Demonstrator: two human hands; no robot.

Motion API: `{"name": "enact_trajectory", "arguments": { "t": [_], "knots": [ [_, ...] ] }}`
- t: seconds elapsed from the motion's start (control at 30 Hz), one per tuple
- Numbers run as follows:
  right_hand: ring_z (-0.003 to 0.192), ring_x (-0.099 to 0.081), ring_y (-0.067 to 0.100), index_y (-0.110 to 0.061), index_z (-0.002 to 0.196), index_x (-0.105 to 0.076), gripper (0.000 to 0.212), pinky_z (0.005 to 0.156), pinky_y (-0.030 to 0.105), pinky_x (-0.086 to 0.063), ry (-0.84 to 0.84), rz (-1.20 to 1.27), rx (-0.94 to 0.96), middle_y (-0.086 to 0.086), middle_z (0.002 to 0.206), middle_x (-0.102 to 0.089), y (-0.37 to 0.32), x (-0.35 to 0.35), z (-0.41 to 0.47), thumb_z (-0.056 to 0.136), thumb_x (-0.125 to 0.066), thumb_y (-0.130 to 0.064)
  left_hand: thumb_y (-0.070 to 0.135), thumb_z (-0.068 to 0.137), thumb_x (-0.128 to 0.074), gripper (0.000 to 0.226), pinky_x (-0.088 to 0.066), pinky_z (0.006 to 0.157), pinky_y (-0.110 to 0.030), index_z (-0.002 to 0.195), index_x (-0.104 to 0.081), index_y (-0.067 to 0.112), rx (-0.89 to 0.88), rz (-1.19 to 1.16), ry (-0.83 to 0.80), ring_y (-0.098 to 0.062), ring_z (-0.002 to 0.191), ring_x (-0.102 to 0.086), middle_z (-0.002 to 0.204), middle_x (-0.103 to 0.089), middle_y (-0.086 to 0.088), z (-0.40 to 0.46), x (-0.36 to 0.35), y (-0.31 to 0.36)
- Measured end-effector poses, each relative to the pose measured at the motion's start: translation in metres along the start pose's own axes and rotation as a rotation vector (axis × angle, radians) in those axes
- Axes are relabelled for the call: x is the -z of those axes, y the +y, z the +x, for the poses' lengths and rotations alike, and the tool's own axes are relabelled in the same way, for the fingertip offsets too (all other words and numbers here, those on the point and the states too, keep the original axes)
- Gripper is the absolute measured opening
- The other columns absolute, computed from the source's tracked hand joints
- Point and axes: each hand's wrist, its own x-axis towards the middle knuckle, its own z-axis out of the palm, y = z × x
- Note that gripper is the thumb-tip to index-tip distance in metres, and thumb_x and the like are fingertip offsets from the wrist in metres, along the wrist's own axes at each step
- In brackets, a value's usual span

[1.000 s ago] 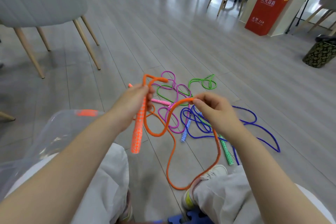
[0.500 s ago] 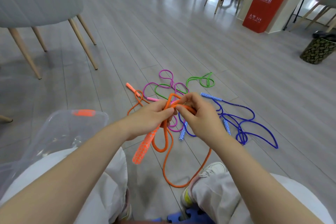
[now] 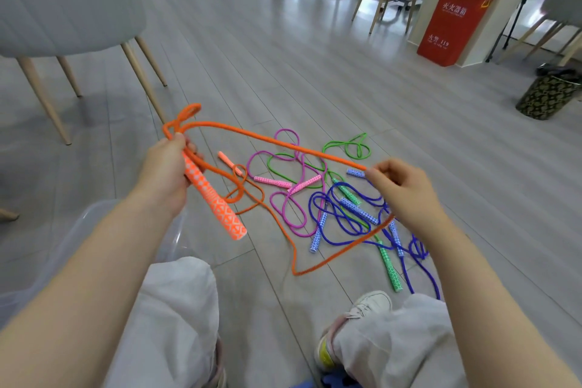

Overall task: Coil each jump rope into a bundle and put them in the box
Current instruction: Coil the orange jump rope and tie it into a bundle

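**Rope one barely begun**

Left hand point(image 3: 165, 173) grips orange rope point(image 3: 271, 143) w/ handle + first loops; right hand point(image 3: 401, 189) pinches the cord. Pink, green, blue ropes point(image 3: 333, 214) uncoiled on floor. Clear box point(image 3: 53, 249) by left knee, apparently nothing in it.

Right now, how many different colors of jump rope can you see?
4. The orange rope stretches between both hands. The pink rope, green rope and blue rope lie tangled on the floor. More could hide in that tangle.

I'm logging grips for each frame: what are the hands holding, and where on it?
Both hold the orange jump rope. The left hand grips its handle top plus looped cord; the right hand pinches the cord farther along.
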Motion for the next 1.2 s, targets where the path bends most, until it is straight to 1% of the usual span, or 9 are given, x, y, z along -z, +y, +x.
{"name": "enact_trajectory", "arguments": {
  "t": [0.1,0.27,0.47,0.57,0.63,0.73,0.97,1.1,1.2],
  "knots": [
    [0.061,-0.038,0.017,-0.012,0.089,-0.065,0.013,0.060,0.033,-0.034,-0.026,0.178,-0.010,0.000,0.063,-0.046,-0.010,-0.018,-0.007,0.094,-0.054,-0.013,0.013,0.101,-0.038,0.026,-0.051,0.057,-0.025,0.078,-0.049,0.015,0.140,-0.037,-0.119,-0.007,0.048,-0.060,0.048,-0.057,0.007,-0.010,-0.006,-0.005],
    [0.056,-0.048,0.006,-0.019,0.089,-0.064,0.020,0.055,0.021,-0.041,-0.122,0.384,0.063,-0.007,0.060,-0.056,-0.031,-0.056,-0.031,0.096,-0.052,-0.004,0.007,0.100,-0.038,0.023,-0.053,0.074,-0.034,0.085,-0.055,0.011,0.229,0.156,-0.455,-0.012,0.061,-0.064,0.070,-0.058,-0.002,-0.041,-0.034,-0.029],
    [0.065,-0.061,0.005,-0.012,0.094,-0.065,0.013,0.068,0.020,-0.049,-0.211,0.298,0.124,-0.005,0.069,-0.068,-0.030,-0.079,-0.042,0.092,-0.058,0.000,0.011,0.091,-0.034,0.029,-0.044,0.084,-0.039,0.081,-0.061,0.012,0.329,0.140,-0.613,-0.015,0.060,-0.060,0.060,-0.057,0.000,-0.067,-0.054,-0.040],
    [0.067,-0.066,0.013,-0.010,0.093,-0.056,0.009,0.070,0.033,-0.054,-0.206,0.298,0.086,0.008,0.074,-0.072,-0.027,-0.077,-0.042,0.090,-0.062,-0.005,0.015,0.078,-0.048,0.020,-0.047,0.088,-0.045,0.067,-0.065,0.016,0.271,0.207,-0.702,-0.020,0.070,-0.059,0.070,-0.059,-0.006,-0.073,-0.052,-0.039],
    [0.066,-0.066,0.022,-0.009,0.086,-0.053,0.012,0.071,0.046,-0.053,-0.199,0.284,0.088,0.010,0.071,-0.070,-0.026,-0.077,-0.041,0.088,-0.065,-0.005,0.016,0.079,-0.057,0.005,-0.045,0.096,-0.051,0.077,-0.061,0.014,0.194,0.275,-0.687,-0.022,0.079,-0.059,0.080,-0.061,-0.008,-0.072,-0.049,-0.040],
    [0.067,-0.067,0.027,-0.013,0.081,-0.053,0.015,0.070,0.050,-0.054,-0.258,0.195,0.142,0.006,0.068,-0.069,-0.021,-0.076,-0.042,0.086,-0.065,-0.007,0.027,0.092,-0.059,0.010,-0.048,0.090,-0.045,0.089,-0.061,0.018,0.111,0.375,-0.640,-0.018,0.078,-0.055,0.077,-0.058,0.000,-0.069,-0.047,-0.045],
    [0.067,-0.064,0.006,-0.016,0.085,-0.052,0.013,0.064,0.017,-0.046,-0.409,0.005,0.275,-0.003,0.075,-0.069,-0.018,-0.076,-0.050,0.089,-0.062,-0.009,0.023,0.098,-0.050,0.019,-0.053,0.069,-0.025,0.104,-0.060,0.007,0.067,0.505,-0.681,-0.017,0.076,-0.060,0.083,-0.061,-0.007,-0.077,-0.047,-0.049],
    [0.057,-0.050,0.009,-0.024,0.098,-0.049,0.015,0.057,0.030,-0.043,-0.394,0.040,0.260,-0.006,0.064,-0.056,-0.017,-0.076,-0.048,0.092,-0.060,-0.016,0.018,0.100,-0.046,0.021,-0.052,0.079,-0.036,0.084,-0.057,0.009,0.131,0.381,-0.570,-0.018,0.070,-0.056,0.073,-0.057,-0.006,-0.069,-0.047,-0.042],
    [0.065,-0.054,0.017,-0.025,0.104,-0.055,0.019,0.069,0.039,-0.048,-0.377,0.064,0.219,0.004,0.067,-0.057,-0.015,-0.067,-0.040,0.091,-0.061,-0.014,0.018,0.100,-0.043,0.026,-0.055,0.080,-0.039,0.079,-0.055,0.011,0.268,0.066,-0.529,-0.018,0.070,-0.064,0.069,-0.060,-0.003,-0.056,-0.042,-0.028]
  ]
}}
